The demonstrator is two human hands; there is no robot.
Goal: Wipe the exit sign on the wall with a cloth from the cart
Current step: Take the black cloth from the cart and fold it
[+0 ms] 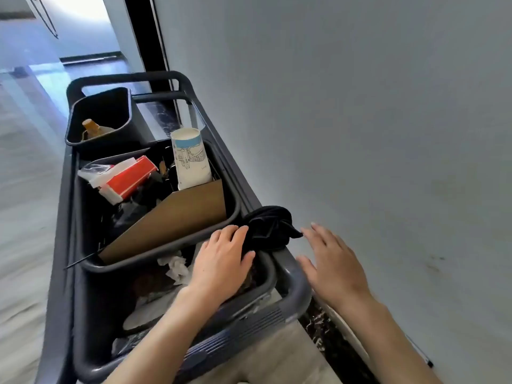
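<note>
Cloth pickup stage: left hand (221, 259) flat w/ fingers on black cloth (270, 230) at cart (293, 281) rim, not yet pinching. Right hand (329, 259) spread, empty, just beside. Next: close fingers, lift.

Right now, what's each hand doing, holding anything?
Left hand: open, fingers resting on the black cloth, not gripping it.
Right hand: open, empty, just beside the cloth.

— Black cloth (270, 228), all dark. Dark grey cart (293, 286).
— White cup (191, 159) with blue line drawings. Red and white box (127, 177).
— Brown cardboard (171, 217). Pale grey wall (360, 106).
</note>
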